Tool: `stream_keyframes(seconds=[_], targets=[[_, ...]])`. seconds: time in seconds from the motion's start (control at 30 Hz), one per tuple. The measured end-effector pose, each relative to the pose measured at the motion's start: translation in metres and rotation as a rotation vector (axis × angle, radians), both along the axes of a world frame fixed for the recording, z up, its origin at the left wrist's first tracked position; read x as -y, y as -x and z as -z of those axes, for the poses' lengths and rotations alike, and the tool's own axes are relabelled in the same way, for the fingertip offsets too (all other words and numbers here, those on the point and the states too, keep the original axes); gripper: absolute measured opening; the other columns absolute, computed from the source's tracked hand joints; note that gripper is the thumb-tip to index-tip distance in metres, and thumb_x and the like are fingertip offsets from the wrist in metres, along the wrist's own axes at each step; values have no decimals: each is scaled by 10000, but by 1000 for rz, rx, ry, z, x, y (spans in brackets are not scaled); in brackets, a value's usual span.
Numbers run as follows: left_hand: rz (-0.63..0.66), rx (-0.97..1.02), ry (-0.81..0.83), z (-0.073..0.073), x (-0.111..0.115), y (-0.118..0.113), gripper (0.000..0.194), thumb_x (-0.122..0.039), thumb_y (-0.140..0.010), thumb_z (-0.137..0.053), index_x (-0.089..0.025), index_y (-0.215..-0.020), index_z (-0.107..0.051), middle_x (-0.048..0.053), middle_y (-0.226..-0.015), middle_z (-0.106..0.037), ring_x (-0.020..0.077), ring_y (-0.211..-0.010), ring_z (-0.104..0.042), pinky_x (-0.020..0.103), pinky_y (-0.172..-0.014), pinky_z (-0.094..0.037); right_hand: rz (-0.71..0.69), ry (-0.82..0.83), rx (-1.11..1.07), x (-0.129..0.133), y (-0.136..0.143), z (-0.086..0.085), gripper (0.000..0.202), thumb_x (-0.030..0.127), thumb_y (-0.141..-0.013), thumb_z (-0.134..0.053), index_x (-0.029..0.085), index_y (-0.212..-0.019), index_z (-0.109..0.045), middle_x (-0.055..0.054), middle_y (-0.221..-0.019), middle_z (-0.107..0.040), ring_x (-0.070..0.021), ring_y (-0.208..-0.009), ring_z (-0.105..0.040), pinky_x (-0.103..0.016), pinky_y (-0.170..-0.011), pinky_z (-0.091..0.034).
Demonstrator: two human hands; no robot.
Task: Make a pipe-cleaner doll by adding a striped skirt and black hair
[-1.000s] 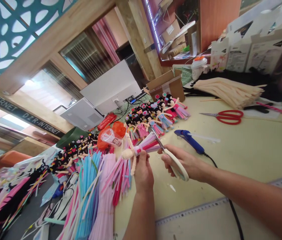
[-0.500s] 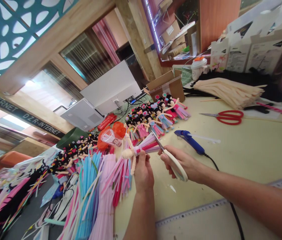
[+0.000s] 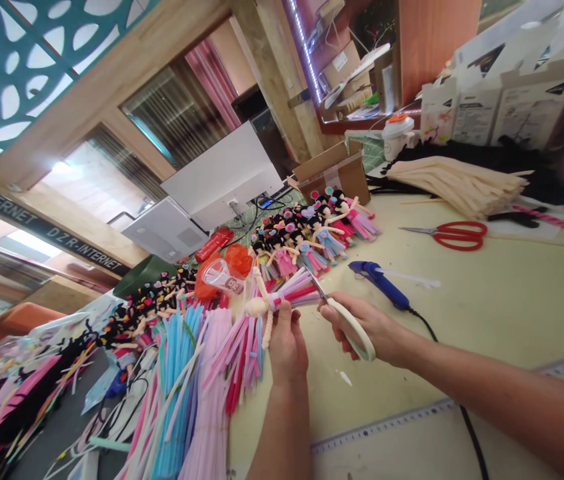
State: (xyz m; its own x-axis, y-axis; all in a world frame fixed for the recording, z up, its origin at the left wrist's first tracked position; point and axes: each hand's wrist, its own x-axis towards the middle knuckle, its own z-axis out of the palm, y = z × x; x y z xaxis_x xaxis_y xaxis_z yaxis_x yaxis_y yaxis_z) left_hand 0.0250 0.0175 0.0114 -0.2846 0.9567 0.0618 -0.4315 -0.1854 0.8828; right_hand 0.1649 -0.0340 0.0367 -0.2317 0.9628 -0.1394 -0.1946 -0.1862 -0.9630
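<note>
My left hand (image 3: 288,340) pinches a small pipe-cleaner doll (image 3: 257,306) at its waist. The doll has a cream head and arms, and its skirt of pink, lilac and red strips points right. White-handled scissors (image 3: 355,328) are in my right hand (image 3: 362,323), fingers wrapped round the handles. Their blades lie at the skirt's strips; whether they are closed on them I cannot tell. Just behind stand rows of finished dolls (image 3: 307,237) with black hair and coloured dresses. Under the held doll lie loose pink and red strips (image 3: 247,353).
A blue glue gun (image 3: 382,283) with a black cord lies right of my hands, and red-handled scissors (image 3: 459,235) farther back. Bundles of blue pipe cleaners (image 3: 179,360) and lilac ones (image 3: 209,400) lie left. Cream pipe cleaners (image 3: 462,180), a cardboard box (image 3: 335,175) and a ruler (image 3: 387,425) surround the work area.
Almost nothing differs. The doll and both hands have shifted very slightly, with the scissors staying at the skirt strips.
</note>
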Motion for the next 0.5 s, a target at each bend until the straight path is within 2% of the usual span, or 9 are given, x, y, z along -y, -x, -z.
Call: stream_keyframes(seconds=[0.2,0.5], targets=[[2,15,7,-3,1,-1,334,-340,-601,-828,-226,-845,-630,-13,-882,-576,94,-751,-524,212,-640,-438,12,-4,-7,1,0,-3,515,695,-691,-573,211,-811,-449,80,-510,-474,-75,-400,-457,-185,-345,-371],[7,-10,6,-5,3,-3,342,-347,-584,-835,-229,-827,-625,-25,-844,-568,96,-736,-516,227,-666,-444,31,12,-37,-1,1,3,456,637,-736,-593,208,-809,-458,77,-506,-479,-81,-389,-455,-192,-334,-375]])
